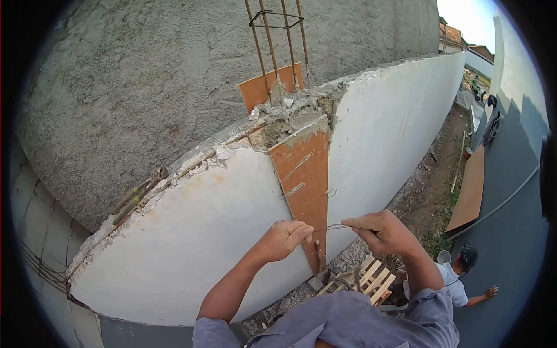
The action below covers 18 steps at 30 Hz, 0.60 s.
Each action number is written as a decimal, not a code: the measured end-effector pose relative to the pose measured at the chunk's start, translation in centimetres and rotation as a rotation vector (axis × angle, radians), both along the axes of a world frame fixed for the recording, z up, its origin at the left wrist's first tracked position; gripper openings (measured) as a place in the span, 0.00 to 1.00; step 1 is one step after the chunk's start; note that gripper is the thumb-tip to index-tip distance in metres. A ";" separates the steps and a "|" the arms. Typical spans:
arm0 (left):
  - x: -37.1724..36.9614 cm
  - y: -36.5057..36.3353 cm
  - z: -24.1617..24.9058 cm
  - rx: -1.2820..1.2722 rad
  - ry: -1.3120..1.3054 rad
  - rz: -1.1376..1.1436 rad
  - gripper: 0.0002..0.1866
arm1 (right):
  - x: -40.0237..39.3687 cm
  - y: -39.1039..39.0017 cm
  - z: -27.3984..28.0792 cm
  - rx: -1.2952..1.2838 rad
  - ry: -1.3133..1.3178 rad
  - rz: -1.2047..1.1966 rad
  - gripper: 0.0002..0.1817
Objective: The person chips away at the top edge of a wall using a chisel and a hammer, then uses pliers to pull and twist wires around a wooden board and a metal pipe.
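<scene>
A thin wire [332, 227] stretches between my two hands, in front of an orange-brown board [303, 180]. My left hand [285, 239] pinches one end, close to the board's face. The other end is pinched in my right hand [383, 233], to the right of the board. That board stands upright against the white wall [232, 203], with mortar smeared along its top. A small bent wire [331, 192] sticks out at its right edge. Lower down, a short piece [318, 250] of wood or metal is fixed near the board's bottom.
Steel bars [272, 46] rise from the broken wall top, with another board [270, 87] behind. A pincer-like tool [139, 196] lies on the wall's left edge. Below are a wooden pallet [374, 278] and rubble. Another person [458, 278] is at lower right, one hand on the grey wall [505, 261].
</scene>
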<state>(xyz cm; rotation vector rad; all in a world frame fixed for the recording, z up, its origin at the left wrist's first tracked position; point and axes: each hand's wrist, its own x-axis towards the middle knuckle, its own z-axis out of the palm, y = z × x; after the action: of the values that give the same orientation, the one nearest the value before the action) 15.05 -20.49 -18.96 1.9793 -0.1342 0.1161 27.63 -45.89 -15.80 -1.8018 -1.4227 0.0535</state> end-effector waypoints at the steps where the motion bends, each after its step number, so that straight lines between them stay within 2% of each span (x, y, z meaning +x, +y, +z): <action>1: 0.3 -0.2 0.8 -0.240 0.085 0.054 0.21 | -0.2 0.2 0.4 0.070 0.001 -0.030 0.17; 2: 0.5 -0.6 1.6 -0.484 0.170 0.109 0.21 | -0.6 0.8 0.8 0.138 0.002 -0.058 0.18; 5: 1.5 -1.7 4.5 -0.887 -0.053 0.165 0.20 | -2.9 2.7 0.6 0.259 -0.026 -0.098 0.20; 8: 2.1 -1.6 4.8 -1.119 -0.077 0.090 0.19 | -2.8 3.8 1.1 0.333 -0.157 -0.081 0.23; 11: 2.7 -0.5 5.0 -1.053 -0.066 -0.062 0.20 | 0.3 3.5 5.4 0.410 -0.304 -0.172 0.20; 14: 2.3 0.6 8.2 -0.516 -0.316 0.270 0.27 | 3.5 3.8 11.7 0.680 -0.510 -0.450 0.16; 16: 2.6 3.5 10.6 0.051 -0.491 0.425 0.31 | 6.8 4.9 16.7 0.881 -0.558 -0.568 0.16; 18: 3.8 7.1 12.7 0.515 -0.610 0.655 0.28 | 10.6 6.9 21.5 0.945 -0.627 -0.617 0.15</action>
<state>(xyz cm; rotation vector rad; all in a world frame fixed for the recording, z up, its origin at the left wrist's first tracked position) 18.85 -13.36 -6.23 2.3668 0.1123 1.2145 38.21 -39.01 5.67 -1.3627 -0.9132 -1.3611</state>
